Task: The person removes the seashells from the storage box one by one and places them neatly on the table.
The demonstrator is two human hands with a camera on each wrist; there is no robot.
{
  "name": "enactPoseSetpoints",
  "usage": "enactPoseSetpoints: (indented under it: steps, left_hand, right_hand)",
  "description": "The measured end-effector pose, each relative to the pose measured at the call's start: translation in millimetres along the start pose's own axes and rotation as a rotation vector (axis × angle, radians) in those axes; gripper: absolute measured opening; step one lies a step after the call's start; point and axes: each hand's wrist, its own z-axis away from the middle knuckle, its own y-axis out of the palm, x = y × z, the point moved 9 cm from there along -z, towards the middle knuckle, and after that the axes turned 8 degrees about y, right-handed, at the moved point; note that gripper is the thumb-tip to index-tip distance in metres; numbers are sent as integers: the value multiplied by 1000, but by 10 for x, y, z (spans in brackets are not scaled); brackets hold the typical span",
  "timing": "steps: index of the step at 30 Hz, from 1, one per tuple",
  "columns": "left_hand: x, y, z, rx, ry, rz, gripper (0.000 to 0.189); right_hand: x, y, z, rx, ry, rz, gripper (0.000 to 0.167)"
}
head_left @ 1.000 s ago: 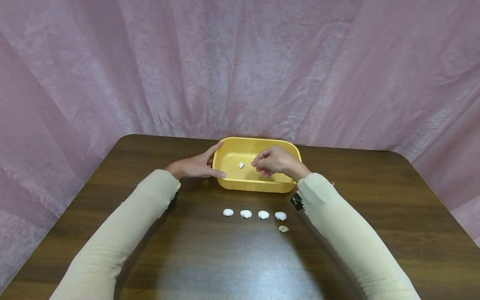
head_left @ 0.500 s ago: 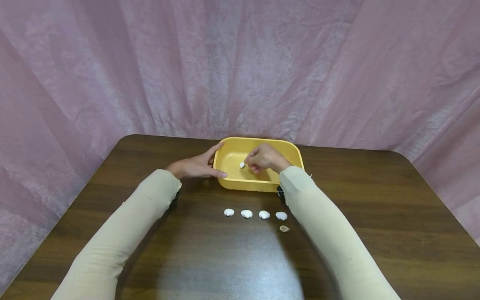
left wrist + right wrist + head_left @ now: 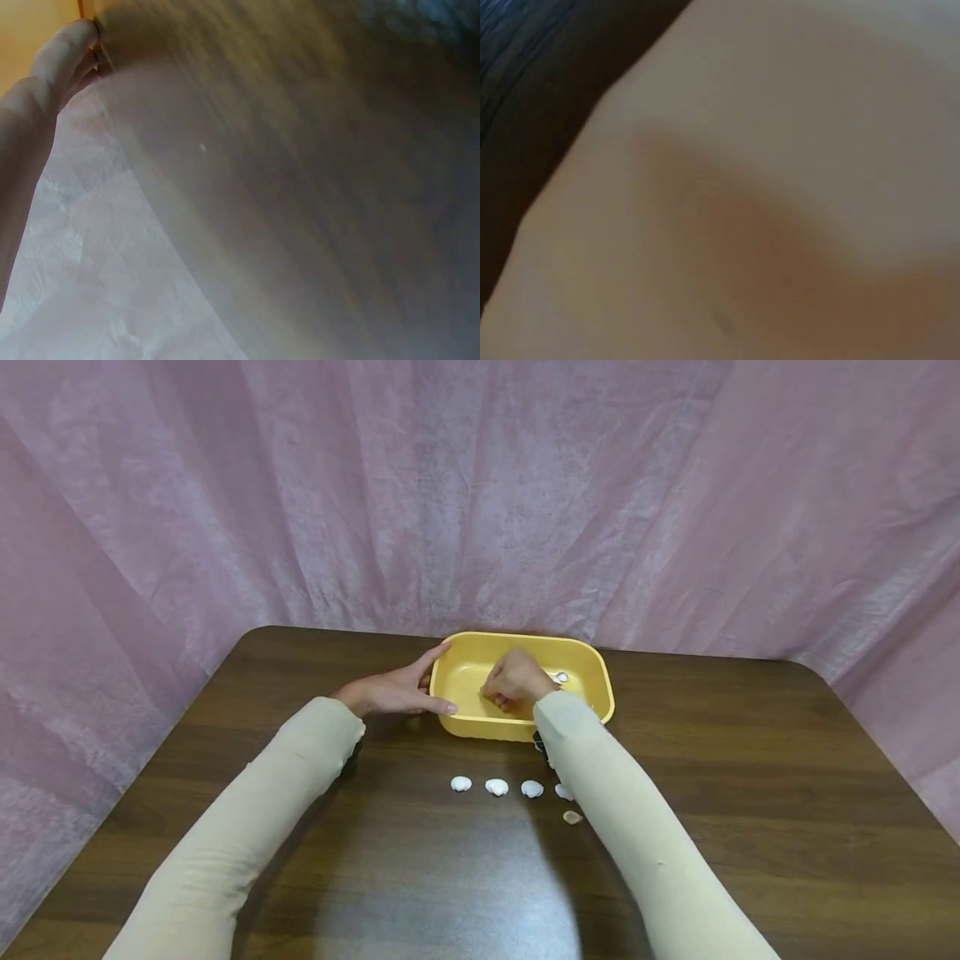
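In the head view, my left hand grips the left end of a yellow plastic basin, its thumb over the near rim and its fingers along the far left side. The left wrist view catches part of that hand against the basin's wall. My right hand is down inside the basin with curled fingers, at the spot where a small white seashell lay; that shell is hidden, and I cannot tell whether the fingers hold it. More small white shells lie in the basin right of the hand. Blurred skin fills most of the right wrist view.
In front of the basin, several white scallop shells form a row, among them the leftmost shell. The right sleeve partly covers the last one. A small beige shell lies nearer on the brown wooden table. Pink curtain hangs behind.
My right hand has moved left and down into the basin, onto the white shell, which is now covered. Shells right of it have come into sight. My left hand keeps its grip.
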Motion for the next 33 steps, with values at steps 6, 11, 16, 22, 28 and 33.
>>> enactPoseSetpoints:
  steps: [6,11,16,22,28,33]
  left_hand:
    - [-17,35,-14,8,10,-7,113]
    - [2,34,-19,5,3,-15,113]
    - [19,19,-5,2,-15,-39,114]
    - [17,5,9,0,-20,-46,114]
    - [-12,-16,14,0,-7,-40,114]
    - [-19,-21,16,5,-10,-41,114]
  right_hand:
    - [-30,-18,26,-9,14,42,16]
    - [-79,-62,69,19,-3,-25,19]
    - [-120,-120,141,62,-12,-107,22]
    - [-166,-189,216,109,0,-202,24]
    - [-195,-289,322,107,-25,-261,23]
    - [-230,-367,407,100,-50,-268,23]
